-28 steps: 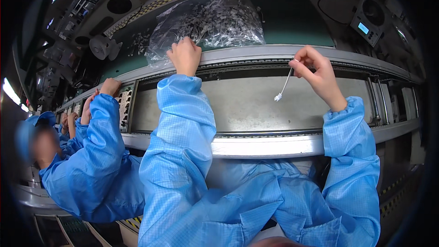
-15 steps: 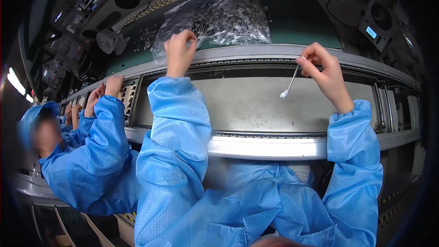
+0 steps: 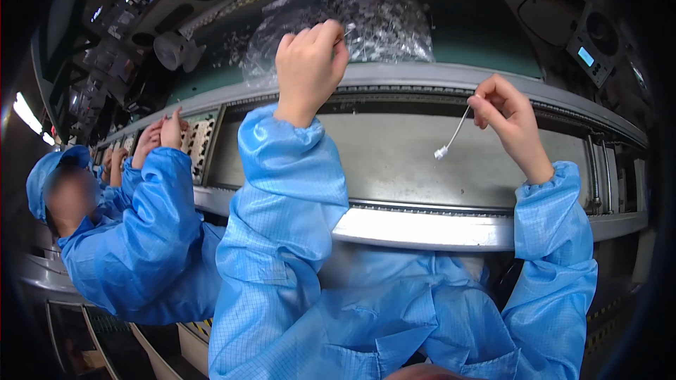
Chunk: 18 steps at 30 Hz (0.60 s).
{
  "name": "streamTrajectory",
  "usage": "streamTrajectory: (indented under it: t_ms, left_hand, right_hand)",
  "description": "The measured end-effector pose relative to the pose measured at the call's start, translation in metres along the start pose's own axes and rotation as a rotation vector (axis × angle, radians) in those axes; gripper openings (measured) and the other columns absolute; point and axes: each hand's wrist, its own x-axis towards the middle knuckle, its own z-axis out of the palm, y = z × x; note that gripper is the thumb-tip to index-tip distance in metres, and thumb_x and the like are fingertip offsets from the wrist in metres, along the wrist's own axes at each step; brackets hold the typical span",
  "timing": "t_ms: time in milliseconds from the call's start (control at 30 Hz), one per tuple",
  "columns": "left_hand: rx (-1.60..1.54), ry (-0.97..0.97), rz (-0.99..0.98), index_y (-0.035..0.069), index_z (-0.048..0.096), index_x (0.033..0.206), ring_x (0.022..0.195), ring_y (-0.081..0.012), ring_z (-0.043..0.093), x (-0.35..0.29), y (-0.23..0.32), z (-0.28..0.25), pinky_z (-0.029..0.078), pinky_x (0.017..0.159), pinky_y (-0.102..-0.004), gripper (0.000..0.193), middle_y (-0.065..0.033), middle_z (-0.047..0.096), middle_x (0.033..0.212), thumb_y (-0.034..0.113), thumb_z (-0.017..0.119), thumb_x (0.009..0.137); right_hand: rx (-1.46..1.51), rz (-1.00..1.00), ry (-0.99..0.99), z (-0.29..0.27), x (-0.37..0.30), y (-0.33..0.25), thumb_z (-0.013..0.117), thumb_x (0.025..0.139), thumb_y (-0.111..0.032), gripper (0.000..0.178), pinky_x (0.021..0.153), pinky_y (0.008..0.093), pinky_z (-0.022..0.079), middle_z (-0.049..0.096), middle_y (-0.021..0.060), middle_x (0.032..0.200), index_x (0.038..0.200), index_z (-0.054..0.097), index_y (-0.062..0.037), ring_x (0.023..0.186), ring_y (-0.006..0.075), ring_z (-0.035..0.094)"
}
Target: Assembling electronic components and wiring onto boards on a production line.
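Note:
My right hand pinches one end of a short cable. A white connector on the cable's lower end hangs above the metal conveyor bed. My left hand is raised in front of a clear plastic bag filled with many similar cables. Its thumb and fingers are pressed together, and what lies between them is too small to make out.
Along the bag's near side runs the conveyor's far rail. Loose parts lie by the bag on the green table. A small white fan stands at the far left. To my left, a co-worker in blue handles dark-spotted boards.
My left hand has moved right and nearer, and its fingers have curled tighter. My right hand, with the cable, has shifted slightly right and down in the picture. The whole view has shifted a little.

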Motion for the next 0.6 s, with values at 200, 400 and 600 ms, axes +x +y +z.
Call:
streamTrajectory:
  t_ms: [200,400,600]
  left_hand:
    - [-0.122,-0.077,-0.019,0.012,0.058,0.087,0.070,-0.0245,0.064,0.002,0.029,0.008,0.043,0.062,-0.0398,0.009,-0.0032,0.064,0.073,0.008,0.064,0.082]
    - [-0.139,-0.109,0.064,0.010,0.059,0.090,0.072,-0.0262,0.065,-0.006,0.037,-0.002,0.047,0.064,-0.0381,0.012,-0.0053,0.064,0.074,0.008,0.069,0.083]
    - [-0.323,-0.204,0.145,0.009,0.058,0.086,0.076,-0.0287,0.067,-0.015,0.052,0.014,0.045,0.074,-0.0428,0.007,-0.0069,0.068,0.076,0.008,0.061,0.080]
  right_hand:
    - [-0.102,-0.006,-0.059,0.000,0.003,0.004,0.063,0.097,-0.013,0.011,0.065,0.0212,0.045,0.058,0.0001,0.081,0.096,0.059,-0.0035,0.071,0.0069,0.056]
    - [0.124,0.043,-0.072,0.014,0.005,0.007,0.062,0.096,-0.012,0.013,0.069,0.0239,0.047,0.060,0.0026,0.086,0.105,0.062,-0.0026,0.077,0.0094,0.058]
    - [0.047,0.048,-0.034,-0.004,0.000,0.022,0.058,0.099,-0.012,0.015,0.069,0.0209,0.042,0.056,0.0005,0.085,0.111,0.060,-0.0035,0.075,0.0070,0.053]
